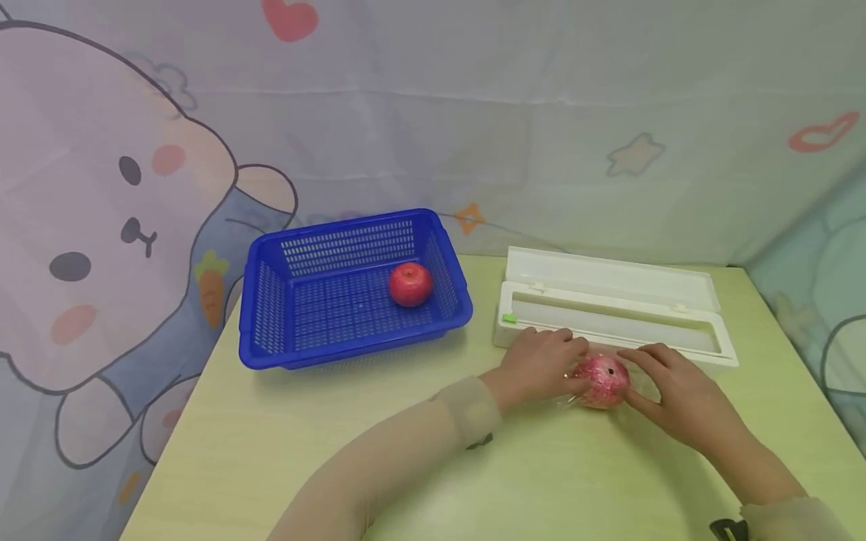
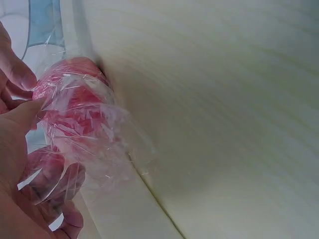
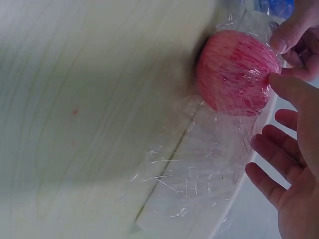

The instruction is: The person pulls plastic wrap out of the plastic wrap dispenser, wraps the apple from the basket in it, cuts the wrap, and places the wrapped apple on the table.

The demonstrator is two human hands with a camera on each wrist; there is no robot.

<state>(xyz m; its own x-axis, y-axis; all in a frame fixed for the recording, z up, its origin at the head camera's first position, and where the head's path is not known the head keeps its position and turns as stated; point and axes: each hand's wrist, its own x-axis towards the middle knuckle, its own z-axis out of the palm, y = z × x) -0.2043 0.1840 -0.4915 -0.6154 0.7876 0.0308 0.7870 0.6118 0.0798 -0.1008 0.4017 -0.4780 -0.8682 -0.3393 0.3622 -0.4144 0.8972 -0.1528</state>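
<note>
A red apple [image 1: 600,382], wrapped in clear cling film [image 3: 199,154], sits on the table against the front of a white cling film dispenser [image 1: 614,315]. My left hand [image 1: 544,364] pinches the film at the apple's left side, its other fingers showing through loose film in the left wrist view. From the right, my right hand [image 1: 683,394] brings thumb and index finger to the apple and film. Its thumb [image 3: 286,87] presses the apple, while the remaining fingers spread loosely beside the film. Loose film trails from the apple over the dispenser's front edge.
The dispenser's lid [image 1: 612,278] stands raised at the back, and a green slider [image 1: 510,318] sits at its left end. To the left is a blue plastic basket [image 1: 352,349] with another red apple [image 1: 410,284] inside. A printed cloth [image 1: 406,113] hangs behind the table [image 1: 528,481].
</note>
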